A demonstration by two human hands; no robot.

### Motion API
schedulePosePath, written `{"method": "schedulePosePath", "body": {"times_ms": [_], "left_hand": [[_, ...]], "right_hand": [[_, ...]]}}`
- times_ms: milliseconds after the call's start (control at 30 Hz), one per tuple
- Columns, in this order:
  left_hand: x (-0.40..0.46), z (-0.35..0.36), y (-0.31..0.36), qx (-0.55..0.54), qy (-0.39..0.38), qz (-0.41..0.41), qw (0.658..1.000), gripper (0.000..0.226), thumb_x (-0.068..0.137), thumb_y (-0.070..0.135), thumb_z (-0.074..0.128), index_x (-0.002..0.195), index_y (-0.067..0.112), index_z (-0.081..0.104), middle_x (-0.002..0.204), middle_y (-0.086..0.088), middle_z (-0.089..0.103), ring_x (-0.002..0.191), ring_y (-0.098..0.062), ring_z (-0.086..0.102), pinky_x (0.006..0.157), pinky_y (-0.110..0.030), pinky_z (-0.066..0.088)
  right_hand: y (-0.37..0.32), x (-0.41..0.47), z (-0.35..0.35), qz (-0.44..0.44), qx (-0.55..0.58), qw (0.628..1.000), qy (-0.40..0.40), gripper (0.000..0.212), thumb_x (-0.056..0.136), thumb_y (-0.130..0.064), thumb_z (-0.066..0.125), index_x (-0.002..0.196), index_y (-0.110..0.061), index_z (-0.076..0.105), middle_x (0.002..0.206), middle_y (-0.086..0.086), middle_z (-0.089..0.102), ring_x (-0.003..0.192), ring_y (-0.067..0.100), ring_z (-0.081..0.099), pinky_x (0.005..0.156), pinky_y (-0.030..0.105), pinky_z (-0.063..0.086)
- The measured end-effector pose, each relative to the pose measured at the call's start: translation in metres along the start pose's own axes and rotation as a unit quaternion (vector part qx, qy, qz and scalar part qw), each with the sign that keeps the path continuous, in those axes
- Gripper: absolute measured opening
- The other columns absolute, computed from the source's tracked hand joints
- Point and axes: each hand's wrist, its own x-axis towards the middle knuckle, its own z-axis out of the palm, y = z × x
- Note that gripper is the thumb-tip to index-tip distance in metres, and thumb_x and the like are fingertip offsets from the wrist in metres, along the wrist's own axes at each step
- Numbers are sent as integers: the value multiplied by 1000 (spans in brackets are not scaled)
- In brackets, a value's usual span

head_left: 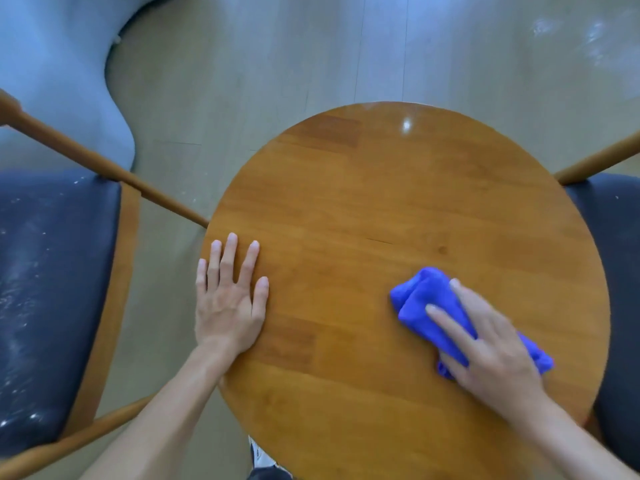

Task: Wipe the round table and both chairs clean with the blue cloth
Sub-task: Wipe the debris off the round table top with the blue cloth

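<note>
Right hand [491, 344] lies flat on the blue cloth [426, 296], fingers straight and spread a little, pressing it onto the round table [363, 202] at lower right of the frame. Cloth is bunched, soft microfibre-looking, long axis running diagonally from centre-right of frame down toward the lower right; its free folded end pokes out ahead of the fingertips toward upper left. Left hand [228, 299] rests palm-down, fingers spread, on the table's left rim, holding nothing, likely bracing.

Key relation: most unwiped-looking tabletop lies up and left of the cloth, so the next stroke probably sweeps that way. Right hand is the one on the cloth.

Tabletop is glossy jointed wood, 1 glare spot near the far edge. 2 chairs flank it: left chair [52, 289] dark padded seat, speckled white, wooden frame; right chair [616, 237] similar, mostly cut off.
</note>
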Motion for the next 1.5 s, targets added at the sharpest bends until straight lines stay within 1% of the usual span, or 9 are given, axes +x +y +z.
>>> {"method": "schedulePosePath", "body": {"times_ms": [133,233,400,500,733,867,1100,1333,1500], "left_hand": [[-1,2,0,-11,2,0,1000,61,94,49,19,152,27,23,161,-5,12,149,-26,5,120,-45,3],[0,-4,-1,-56,-1,0,998,60,94,47,23,151,28,26,161,-3,12,149,-23,3,119,-40,-4],[7,-24,-9,-307,3,-38,951,56,94,35,26,145,19,39,157,0,26,147,-16,13,116,-27,1],[4,-24,-24,-267,14,-24,963,59,91,36,30,144,14,42,157,-8,27,146,-25,16,115,-27,4],[-19,-5,-31,-247,-21,-117,962,66,87,48,32,149,29,21,161,-6,3,147,-24,3,119,-46,8],[-20,0,-20,-273,5,-141,952,66,86,47,29,149,33,15,161,1,-1,148,-20,3,119,-46,10],[-22,-5,-8,-232,22,-149,961,67,88,39,24,152,23,19,161,-8,1,147,-24,4,119,-45,6],[-23,-12,-4,-246,0,-154,957,60,94,35,28,153,28,17,162,-3,-2,148,-23,4,119,-43,5],[-23,-8,-12,-259,-5,-146,955,67,86,43,28,152,32,19,162,1,-1,147,-21,5,119,-43,9]], "right_hand": [[52,35,-7,357,-40,930,81,48,95,-33,48,137,-9,50,148,27,32,123,47,42,99,55,39],[-14,52,11,458,-53,880,112,48,97,-36,44,140,-15,47,151,24,28,128,44,40,102,49,35],[-228,40,44,234,42,971,23,66,74,-29,67,137,-22,51,150,23,33,132,38,41,103,46,41],[-275,5,46,103,95,988,-60,57,74,-32,58,131,-30,55,148,17,40,133,33,44,102,42,43],[-119,-85,10,45,63,997,-2,48,77,-16,66,125,-22,65,142,20,46,128,34,49,95,44,47],[-3,-65,-12,279,-22,959,49,48,83,-17,64,131,-11,58,145,25,39,125,42,47,99,50,43],[75,59,2,595,-59,788,144,52,97,-30,48,146,-19,36,155,22,19,132,41,30,105,48,26],[-27,169,38,394,-42,915,81,52,93,-35,47,144,-26,39,156,16,21,132,34,34,99,44,33],[-148,115,41,169,81,982,0,63,68,-25,65,131,-25,57,148,20,38,127,36,46,92,45,44]]}}
